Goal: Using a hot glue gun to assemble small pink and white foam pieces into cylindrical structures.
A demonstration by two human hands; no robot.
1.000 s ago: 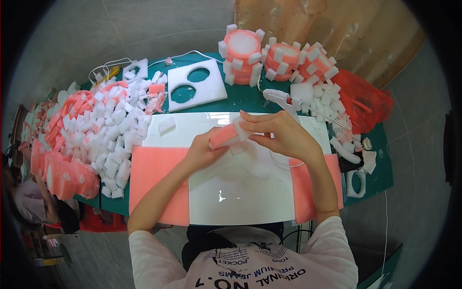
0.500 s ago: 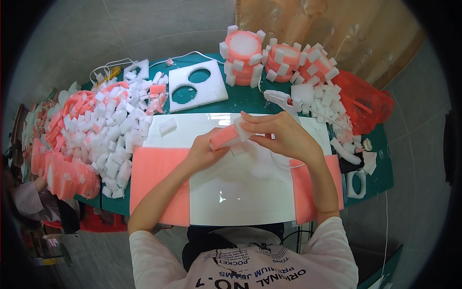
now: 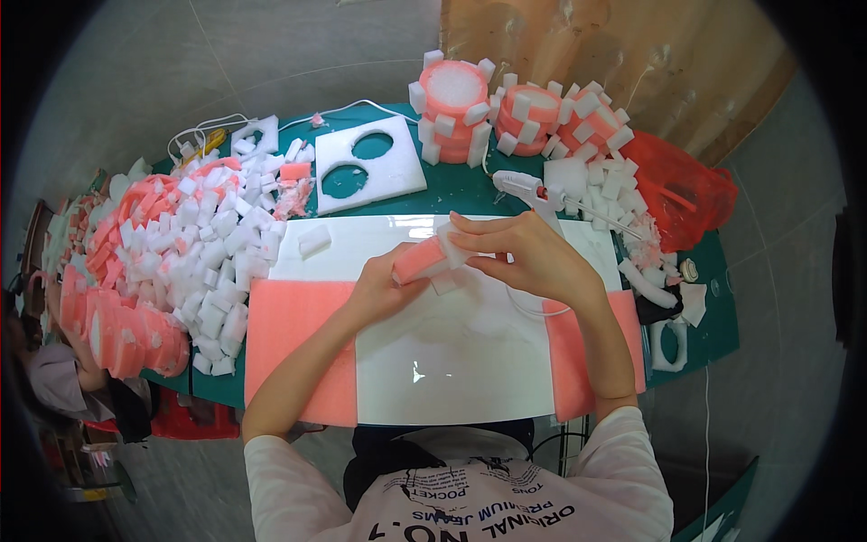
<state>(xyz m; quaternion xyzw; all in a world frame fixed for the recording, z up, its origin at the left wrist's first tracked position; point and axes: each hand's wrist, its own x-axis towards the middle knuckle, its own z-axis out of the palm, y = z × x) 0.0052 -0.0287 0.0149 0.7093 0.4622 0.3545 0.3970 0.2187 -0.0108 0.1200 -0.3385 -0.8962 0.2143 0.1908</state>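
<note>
Above a glossy white board (image 3: 433,361), my left hand (image 3: 384,287) grips a pink foam piece (image 3: 420,260) that has white foam along its edges. My right hand (image 3: 537,253) pinches a white foam block (image 3: 451,244) against the right end of that piece, thumb below and fingers above. Another bit of white foam shows at the piece's underside; my fingers hide part of the work. A loose white foam block (image 3: 314,241) lies on the board to the left. Just beyond my right hand, a white glue gun (image 3: 524,186) rests with its nozzle pointing right.
White foam blocks (image 3: 212,257) are heaped at the left beside stacked pink foam rings (image 3: 135,334). Behind are a white foam sheet with two round holes (image 3: 411,167) and pink foam cylinders studded with blocks (image 3: 456,113). A red plastic bag (image 3: 695,199) sits right. Someone's arm (image 3: 86,361) shows far left.
Both hands keep nearly the same hold on the foam piece and block. At the far left, the other person's arm has shifted slightly.
</note>
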